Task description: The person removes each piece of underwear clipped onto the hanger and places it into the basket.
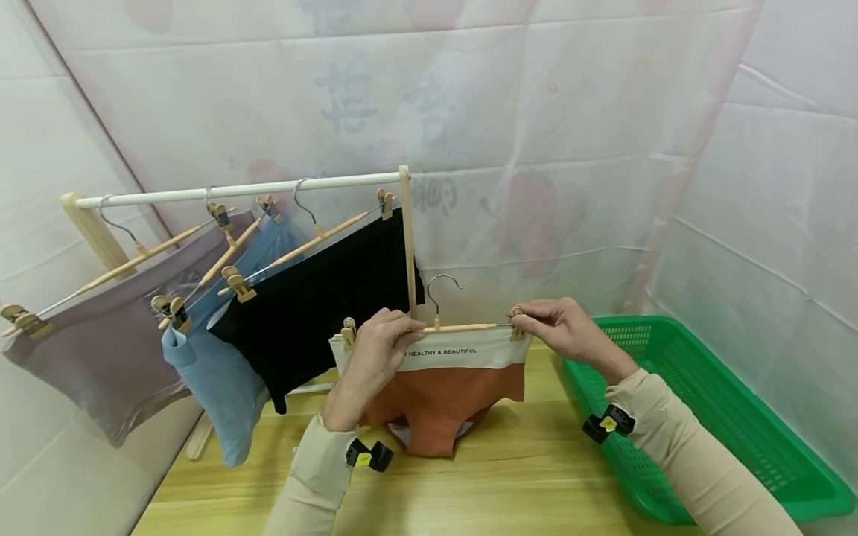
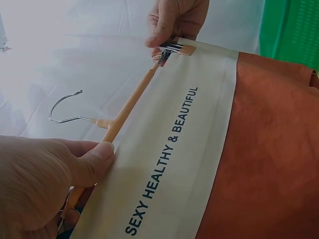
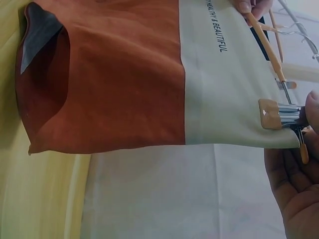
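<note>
Orange-brown underpants [image 1: 436, 394] with a white lettered waistband hang from a wooden clip hanger [image 1: 462, 327]. Its metal hook points up. My left hand [image 1: 382, 353] pinches the hanger bar left of the hook, thumb on the near side in the left wrist view. At the right end my right hand [image 1: 559, 327] pinches the clip [image 3: 271, 114], which sits over the waistband's corner in the right wrist view. The left clip [image 1: 349, 332] is at the waistband's other end.
Behind on the left stands a rack with a white rail [image 1: 248, 190]. Black [image 1: 328, 298], blue [image 1: 221, 394] and mauve [image 1: 100, 372] garments hang there on clip hangers. A green plastic basket [image 1: 710, 365] stands on the wooden table [image 1: 523, 476] at right.
</note>
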A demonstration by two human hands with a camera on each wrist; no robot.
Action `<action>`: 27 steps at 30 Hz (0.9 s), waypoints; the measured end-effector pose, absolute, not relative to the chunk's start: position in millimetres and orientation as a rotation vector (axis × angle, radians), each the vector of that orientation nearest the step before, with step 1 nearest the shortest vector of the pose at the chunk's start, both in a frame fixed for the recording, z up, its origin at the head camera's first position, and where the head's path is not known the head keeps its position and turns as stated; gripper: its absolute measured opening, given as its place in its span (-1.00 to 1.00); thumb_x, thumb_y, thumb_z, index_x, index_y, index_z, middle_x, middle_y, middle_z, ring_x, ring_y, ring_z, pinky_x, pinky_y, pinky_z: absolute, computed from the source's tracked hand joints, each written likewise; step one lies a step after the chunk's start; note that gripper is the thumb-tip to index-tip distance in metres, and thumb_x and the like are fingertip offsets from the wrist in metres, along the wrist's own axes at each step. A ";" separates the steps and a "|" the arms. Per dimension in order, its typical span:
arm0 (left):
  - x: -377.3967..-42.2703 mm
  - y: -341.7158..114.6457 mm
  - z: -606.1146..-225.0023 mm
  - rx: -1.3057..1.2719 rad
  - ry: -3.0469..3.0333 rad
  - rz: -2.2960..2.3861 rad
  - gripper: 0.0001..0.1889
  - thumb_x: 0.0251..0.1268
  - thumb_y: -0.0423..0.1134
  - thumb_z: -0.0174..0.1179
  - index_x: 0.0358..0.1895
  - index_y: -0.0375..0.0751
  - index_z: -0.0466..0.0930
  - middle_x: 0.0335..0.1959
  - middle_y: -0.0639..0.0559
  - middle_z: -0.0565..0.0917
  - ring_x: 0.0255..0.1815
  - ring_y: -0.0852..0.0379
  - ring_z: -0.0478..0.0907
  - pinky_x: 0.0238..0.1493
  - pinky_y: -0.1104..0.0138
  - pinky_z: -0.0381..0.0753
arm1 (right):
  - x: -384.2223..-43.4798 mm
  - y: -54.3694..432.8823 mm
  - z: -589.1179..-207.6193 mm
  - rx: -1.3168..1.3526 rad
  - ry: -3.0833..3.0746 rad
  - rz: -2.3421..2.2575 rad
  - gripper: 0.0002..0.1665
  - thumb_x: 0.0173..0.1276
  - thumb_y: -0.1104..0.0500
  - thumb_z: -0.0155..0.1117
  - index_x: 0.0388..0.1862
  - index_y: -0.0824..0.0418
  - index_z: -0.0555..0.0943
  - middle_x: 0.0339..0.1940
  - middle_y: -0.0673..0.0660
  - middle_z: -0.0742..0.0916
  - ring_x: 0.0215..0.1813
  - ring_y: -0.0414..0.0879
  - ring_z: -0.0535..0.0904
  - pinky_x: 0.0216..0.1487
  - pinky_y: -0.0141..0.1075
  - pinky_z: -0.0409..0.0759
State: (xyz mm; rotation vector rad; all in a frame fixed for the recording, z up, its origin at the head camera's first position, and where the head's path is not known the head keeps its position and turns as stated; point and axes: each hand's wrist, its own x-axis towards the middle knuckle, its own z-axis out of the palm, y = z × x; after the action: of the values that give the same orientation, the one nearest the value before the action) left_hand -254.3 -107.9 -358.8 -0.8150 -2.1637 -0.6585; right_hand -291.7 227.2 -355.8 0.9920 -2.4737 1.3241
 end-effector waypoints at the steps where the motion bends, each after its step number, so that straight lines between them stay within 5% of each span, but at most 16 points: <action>1: -254.3 -107.6 -359.1 -0.813 -2.166 -0.659 -0.92 0.27 -0.29 0.38 -0.25 -0.16 0.84 -0.39 0.07 0.78 -0.38 0.17 0.55 -0.36 0.40 0.54 | -292.0 227.6 -356.1 0.993 -2.474 1.323 -0.72 0.53 0.19 0.22 0.11 0.20 0.74 0.13 0.27 0.77 0.03 -0.40 0.71 0.00 -0.43 0.70; 6: -253.8 -105.3 -361.4 -0.816 -2.164 -0.674 -0.93 0.25 -0.30 0.39 -0.26 -0.16 0.84 -0.39 0.07 0.78 -0.38 0.17 0.54 -0.36 0.41 0.53 | -294.3 229.8 -359.5 0.984 -2.466 1.292 -0.72 0.54 0.19 0.22 0.10 0.18 0.75 0.13 0.29 0.77 0.06 -0.44 0.69 0.00 -0.46 0.69; 13: -253.6 -102.4 -361.1 -0.820 -2.150 -0.677 -0.94 0.24 -0.33 0.39 -0.27 -0.16 0.83 -0.38 0.07 0.79 -0.36 0.16 0.57 -0.34 0.40 0.56 | -295.4 229.7 -360.3 0.914 -2.480 1.275 -0.67 0.55 0.15 0.20 0.16 0.23 0.71 0.18 0.33 0.74 -0.13 -0.42 0.69 -0.24 -0.41 0.63; 19: -254.5 -100.4 -362.0 -0.804 -2.162 -0.656 -0.93 0.23 -0.34 0.39 -0.27 -0.16 0.83 -0.39 0.07 0.79 -0.36 0.15 0.58 -0.33 0.40 0.56 | -293.9 228.2 -362.8 0.900 -2.531 1.318 -0.59 0.58 0.10 0.17 0.28 0.25 0.62 0.22 0.28 0.72 0.00 -0.34 0.72 -0.03 -0.37 0.72; 27: -258.4 -97.5 -363.9 -0.802 -2.173 -0.649 -0.94 0.24 -0.35 0.39 -0.29 -0.17 0.83 -0.39 0.06 0.79 -0.36 0.14 0.57 -0.32 0.38 0.56 | -292.7 225.7 -356.6 0.874 -2.535 1.158 -0.53 0.58 0.04 0.17 0.40 0.08 0.51 0.14 0.10 0.75 0.00 -0.16 0.68 0.00 -0.29 0.65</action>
State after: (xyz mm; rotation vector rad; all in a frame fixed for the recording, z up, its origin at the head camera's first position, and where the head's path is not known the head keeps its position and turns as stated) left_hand -258.4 -97.5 -363.9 -0.8021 -2.1727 -0.6494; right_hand -292.7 225.7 -356.6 0.8737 -2.5352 1.1580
